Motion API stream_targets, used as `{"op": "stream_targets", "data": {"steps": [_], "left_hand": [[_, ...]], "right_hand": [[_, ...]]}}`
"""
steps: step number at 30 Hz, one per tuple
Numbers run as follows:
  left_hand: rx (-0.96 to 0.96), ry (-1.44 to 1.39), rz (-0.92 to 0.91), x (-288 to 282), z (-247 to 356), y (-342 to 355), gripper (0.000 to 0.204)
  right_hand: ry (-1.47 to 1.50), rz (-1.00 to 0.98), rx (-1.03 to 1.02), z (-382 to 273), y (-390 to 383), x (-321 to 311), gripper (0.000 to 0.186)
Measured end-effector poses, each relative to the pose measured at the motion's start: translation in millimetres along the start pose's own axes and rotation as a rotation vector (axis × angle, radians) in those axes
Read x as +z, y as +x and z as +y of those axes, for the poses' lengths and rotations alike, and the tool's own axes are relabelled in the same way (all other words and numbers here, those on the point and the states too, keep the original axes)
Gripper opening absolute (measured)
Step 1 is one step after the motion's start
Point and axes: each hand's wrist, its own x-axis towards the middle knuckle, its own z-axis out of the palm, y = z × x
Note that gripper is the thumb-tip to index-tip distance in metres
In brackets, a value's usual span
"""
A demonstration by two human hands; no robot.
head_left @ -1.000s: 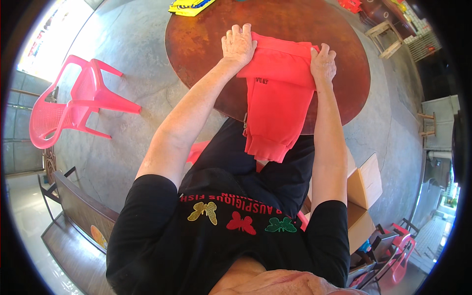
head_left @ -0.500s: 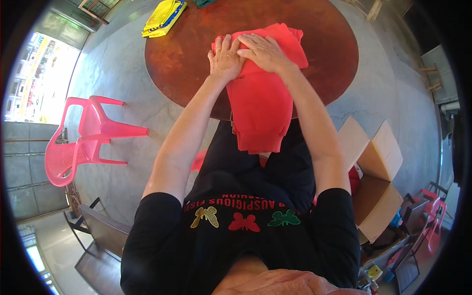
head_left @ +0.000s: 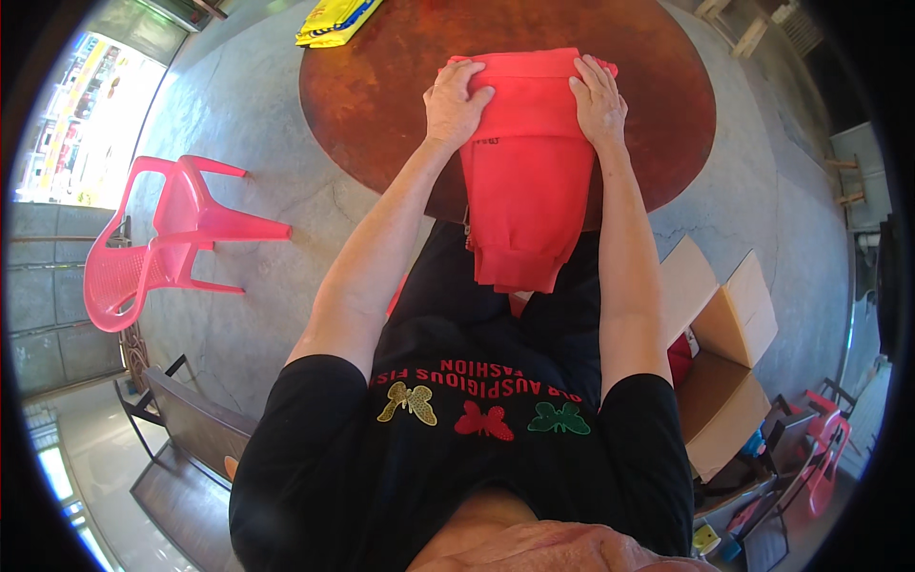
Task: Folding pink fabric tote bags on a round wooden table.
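Observation:
A folded red garment (head_left: 529,181) of thick cloth lies on the round brown table (head_left: 381,105), its ribbed cuffs hanging over the near edge above my lap. Small dark print and a bit of zip show along its left side. My left hand (head_left: 455,105) grips the upper left corner, thumb resting on the cloth. At the upper right corner, my right hand (head_left: 600,103) holds the opposite side, its fingers along the edge. The far end of the garment is folded over into a straight band between both hands.
A folded yellow and blue garment (head_left: 335,21) lies at the table's far left. On the left stands a pink plastic chair (head_left: 176,238). An open cardboard box (head_left: 720,381) sits to my right, with red cloth inside. Dark furniture (head_left: 195,486) is at the lower left.
My hands have moved apart from the middle of the red garment to its two far corners. Its far end now lies squarer, with a straight folded edge.

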Motion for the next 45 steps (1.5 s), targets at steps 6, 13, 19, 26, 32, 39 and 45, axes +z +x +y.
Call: {"op": "stream_targets", "data": {"steps": [6, 13, 19, 26, 32, 39, 45], "left_hand": [[-0.262, -0.315, 0.224, -17, -32, -1, 0.030], [0.271, 0.295, -0.033, -21, 66, 16, 0.043], [0.117, 0.379, -0.303, -7, 37, 21, 0.063], [-0.077, 0.160, -0.132, -3, -23, 10, 0.066], [-0.063, 0.176, -0.103, 3, -25, 11, 0.068], [-0.027, 0.110, 0.113, -3, -28, 2, 0.068], [-0.034, -0.023, 0.026, -60, -7, -46, 0.071]], "right_hand": [[0.050, -0.045, -0.073, -6, 3, -12, 0.050], [-0.424, -0.208, -0.419, -74, 1, -47, 0.057], [-0.477, -0.481, -0.361, -50, 15, -39, 0.056], [0.020, -0.030, -0.149, 19, -2, -5, 0.049], [0.153, 0.090, -0.210, 32, 3, 0, 0.041], [0.133, 0.220, -0.193, 14, -5, -16, 0.047], [-0.080, -0.039, -0.425, -16, -54, -80, 0.066]]}}
